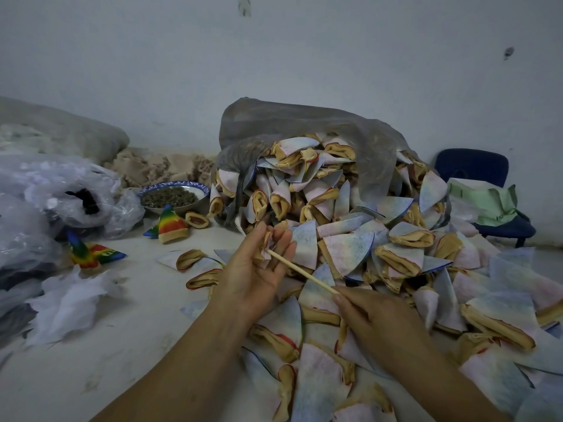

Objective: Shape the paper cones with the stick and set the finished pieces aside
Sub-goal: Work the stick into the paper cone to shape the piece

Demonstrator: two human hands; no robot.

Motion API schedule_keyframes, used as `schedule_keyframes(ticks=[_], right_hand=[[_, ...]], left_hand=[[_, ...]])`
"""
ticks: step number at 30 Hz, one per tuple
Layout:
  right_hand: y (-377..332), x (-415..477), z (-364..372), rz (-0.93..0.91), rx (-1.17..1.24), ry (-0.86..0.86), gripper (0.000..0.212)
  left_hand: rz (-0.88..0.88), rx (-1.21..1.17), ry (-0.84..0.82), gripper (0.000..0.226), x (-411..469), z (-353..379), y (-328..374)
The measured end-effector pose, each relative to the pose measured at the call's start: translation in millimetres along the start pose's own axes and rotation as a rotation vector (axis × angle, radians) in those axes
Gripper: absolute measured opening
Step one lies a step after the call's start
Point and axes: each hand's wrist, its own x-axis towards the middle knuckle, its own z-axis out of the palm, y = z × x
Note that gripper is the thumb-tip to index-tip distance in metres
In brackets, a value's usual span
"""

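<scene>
Fingers (286, 242) of left hand (256, 275) curl round a paper cone (264, 246) | stick (304, 272) tip inside it | right hand (374, 318) pinches stick's near end, palm down.

We see a blue-rimmed bowl (164, 186) of dark pellets (170, 197) on the floor, crumpled clear plastic bags (61, 190) to its left, and a dark blue chair (472, 167) by the wall, carrying pale green sheets (487, 199).

**Pale floor, half buried in cones**

The pale floor (122, 345) carries a heap of paper cones (396, 254) from 12 to 5 o'clock, spilling from a grey plastic bag (304, 123) at 12. A patterned bowl (175, 184) sits at 11, with a rainbow cone (170, 225) just beside it. Clear plastic bags (61, 184) and white scraps (70, 303) lie at 9. A blue chair (472, 164) stands at 2.
</scene>
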Motion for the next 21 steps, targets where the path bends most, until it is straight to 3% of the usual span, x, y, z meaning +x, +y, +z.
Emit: schedule_keyframes(ticks=[8, 12, 21], right_hand=[[0, -2, 3, -0.023, -0.008, 0.012, 0.024], [-5, -2, 9, -0.021, 0.081, -0.009, 0.031], [-8, 0, 13, -0.001, 0.134, 0.003, 0.033]], left_hand=[[0.118, 0.307, -0.050, 0.023, 2, 1, -11], [0.101, 0.306, -0.017, 0.037, 3, 3, -19], [0.131, 0.387, -0.002, 0.033, 3, 6, -26]])
